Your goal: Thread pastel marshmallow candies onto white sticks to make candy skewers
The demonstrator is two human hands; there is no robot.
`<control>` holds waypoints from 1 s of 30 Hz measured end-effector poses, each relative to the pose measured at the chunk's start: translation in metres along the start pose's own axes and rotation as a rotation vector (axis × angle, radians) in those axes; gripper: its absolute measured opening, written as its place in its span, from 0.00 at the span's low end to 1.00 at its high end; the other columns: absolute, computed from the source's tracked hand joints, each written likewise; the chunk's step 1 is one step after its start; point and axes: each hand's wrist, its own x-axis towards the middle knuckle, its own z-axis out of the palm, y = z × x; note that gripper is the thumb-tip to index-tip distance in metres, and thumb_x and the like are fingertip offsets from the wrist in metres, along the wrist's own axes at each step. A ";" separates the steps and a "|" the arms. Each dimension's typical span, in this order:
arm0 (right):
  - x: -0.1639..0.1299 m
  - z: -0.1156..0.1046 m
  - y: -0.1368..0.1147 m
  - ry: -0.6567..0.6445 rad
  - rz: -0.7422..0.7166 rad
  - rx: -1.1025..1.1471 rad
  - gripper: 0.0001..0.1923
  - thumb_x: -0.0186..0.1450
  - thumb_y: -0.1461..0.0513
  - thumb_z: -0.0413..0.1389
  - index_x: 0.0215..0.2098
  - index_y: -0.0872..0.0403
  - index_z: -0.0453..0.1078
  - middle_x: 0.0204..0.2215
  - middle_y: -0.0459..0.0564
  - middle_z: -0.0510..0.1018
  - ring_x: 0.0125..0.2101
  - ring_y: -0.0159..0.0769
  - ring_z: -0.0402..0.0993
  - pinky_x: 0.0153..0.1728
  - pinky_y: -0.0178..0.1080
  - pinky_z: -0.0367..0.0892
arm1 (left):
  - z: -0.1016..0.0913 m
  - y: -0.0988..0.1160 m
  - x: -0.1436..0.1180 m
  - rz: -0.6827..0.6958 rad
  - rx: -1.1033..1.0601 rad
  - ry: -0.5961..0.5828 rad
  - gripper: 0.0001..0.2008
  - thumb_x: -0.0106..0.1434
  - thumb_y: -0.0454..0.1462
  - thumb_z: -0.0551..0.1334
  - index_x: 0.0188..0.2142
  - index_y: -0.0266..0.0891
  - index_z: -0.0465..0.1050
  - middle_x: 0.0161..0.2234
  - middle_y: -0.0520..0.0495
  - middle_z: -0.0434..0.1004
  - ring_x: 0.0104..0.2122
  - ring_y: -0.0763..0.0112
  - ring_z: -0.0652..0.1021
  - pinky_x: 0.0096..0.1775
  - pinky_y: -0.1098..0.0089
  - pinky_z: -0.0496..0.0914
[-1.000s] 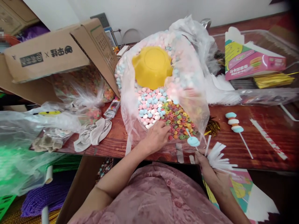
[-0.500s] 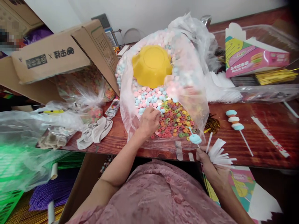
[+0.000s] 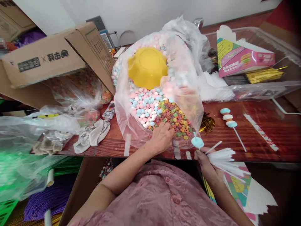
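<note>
My left hand (image 3: 162,137) sits low in the middle of the frame, fingers curled down into the heap of small coloured ring candies (image 3: 175,118) inside the big clear plastic bag (image 3: 188,94); whether I have pinched one I cannot tell. Just above them in the same bag lie the pastel pink, blue and white round candies (image 3: 145,105), with an upturned yellow plastic bowl (image 3: 147,66) at the top centre. My right hand (image 3: 207,164), lower right of centre, grips a fanned bundle of thin white paper sticks (image 3: 225,158), one of which carries a pale blue round candy (image 3: 196,142). Right of the bag, a finished stick of three pastel candies (image 3: 227,117) lies on the reddish wooden table (image 3: 258,138).
</note>
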 end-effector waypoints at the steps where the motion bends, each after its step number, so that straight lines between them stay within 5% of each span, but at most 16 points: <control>1: 0.000 0.001 -0.003 0.005 -0.001 0.040 0.19 0.58 0.47 0.66 0.34 0.52 0.73 0.20 0.42 0.74 0.22 0.33 0.69 0.28 0.38 0.68 | -0.001 -0.002 -0.001 0.013 -0.004 0.013 0.12 0.70 0.36 0.55 0.40 0.37 0.78 0.44 0.39 0.73 0.47 0.57 0.72 0.45 0.61 0.71; 9: 0.005 0.006 -0.029 0.041 0.136 0.346 0.19 0.52 0.52 0.71 0.32 0.52 0.70 0.23 0.41 0.72 0.22 0.28 0.67 0.23 0.33 0.65 | -0.017 -0.010 0.003 -0.010 -0.064 0.070 0.08 0.67 0.36 0.60 0.42 0.39 0.78 0.44 0.42 0.74 0.47 0.57 0.71 0.48 0.60 0.70; 14: 0.007 0.006 -0.029 -0.068 0.040 0.388 0.13 0.58 0.56 0.68 0.32 0.51 0.70 0.18 0.37 0.65 0.18 0.25 0.60 0.19 0.31 0.57 | -0.005 -0.005 0.023 0.021 0.073 0.038 0.09 0.66 0.32 0.58 0.39 0.36 0.78 0.42 0.39 0.74 0.48 0.54 0.71 0.45 0.59 0.70; 21: 0.007 0.005 -0.030 -0.081 0.011 0.339 0.13 0.59 0.54 0.68 0.31 0.51 0.70 0.19 0.39 0.68 0.20 0.27 0.62 0.21 0.33 0.60 | -0.001 -0.013 0.008 -0.020 -0.034 0.149 0.11 0.69 0.34 0.57 0.35 0.36 0.79 0.40 0.39 0.75 0.46 0.55 0.71 0.46 0.58 0.70; 25: 0.007 0.004 -0.030 -0.065 -0.018 0.256 0.14 0.60 0.53 0.66 0.29 0.51 0.69 0.19 0.39 0.68 0.19 0.28 0.63 0.21 0.33 0.61 | -0.004 -0.021 0.002 0.028 -0.441 0.258 0.08 0.65 0.33 0.62 0.29 0.37 0.77 0.35 0.43 0.77 0.42 0.60 0.74 0.48 0.58 0.69; 30: 0.010 -0.002 -0.014 -0.237 -0.185 -0.086 0.05 0.63 0.58 0.62 0.33 0.52 0.75 0.21 0.43 0.74 0.21 0.31 0.68 0.25 0.34 0.65 | -0.007 -0.027 -0.006 -0.175 -1.385 0.274 0.10 0.51 0.38 0.74 0.24 0.37 0.76 0.29 0.48 0.79 0.32 0.68 0.78 0.37 0.66 0.71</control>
